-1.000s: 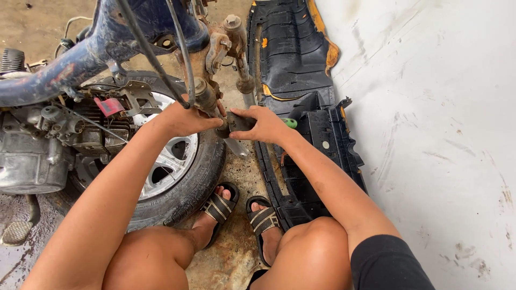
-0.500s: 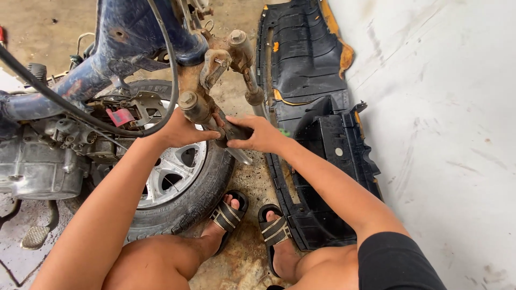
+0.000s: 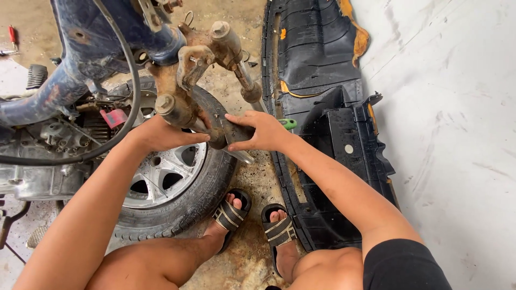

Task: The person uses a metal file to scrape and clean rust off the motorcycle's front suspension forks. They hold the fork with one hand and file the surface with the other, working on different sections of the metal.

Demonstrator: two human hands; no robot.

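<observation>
Head view: both hands, left hand (image 3: 161,134) & right hand (image 3: 262,131), closed round rusty fork bracket (image 3: 185,99) above wheel (image 3: 177,182).

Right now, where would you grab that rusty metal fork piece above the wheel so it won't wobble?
Probably on both of its legs, one hand from each side. The rusty fork piece splits into two arms over the tyre. The left hand grips the left leg and the right hand the other, fingers wrapped around. The top is crowded with bolts.
</observation>
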